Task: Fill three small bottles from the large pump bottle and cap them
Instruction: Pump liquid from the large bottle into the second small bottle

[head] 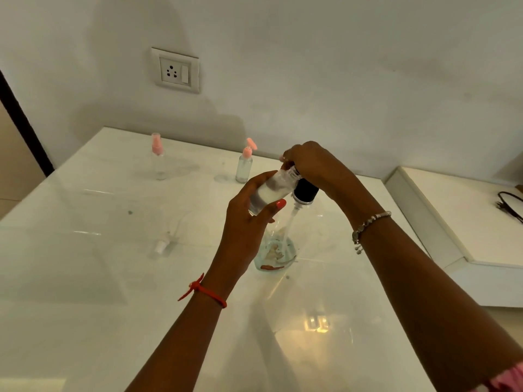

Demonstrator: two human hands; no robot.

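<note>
My left hand [249,213] grips a small clear bottle [270,193], tilted, with white liquid inside and its mouth up against the pump spout. My right hand [311,165] sits curled over the pump head of the large clear pump bottle [278,250], which has a black collar [305,190] and stands on the table. Two more small bottles stand at the back: one with a pink spray top [158,159] on the left, one with a pink pump top [244,165] further right. A small white cap with a tube [162,244] lies on the table at left.
The glossy white table [85,278] meets a white wall with a power socket [177,70]. A white ledge [452,222] at the right carries a black cable [509,205]. The table's left edge drops off near a dark door frame.
</note>
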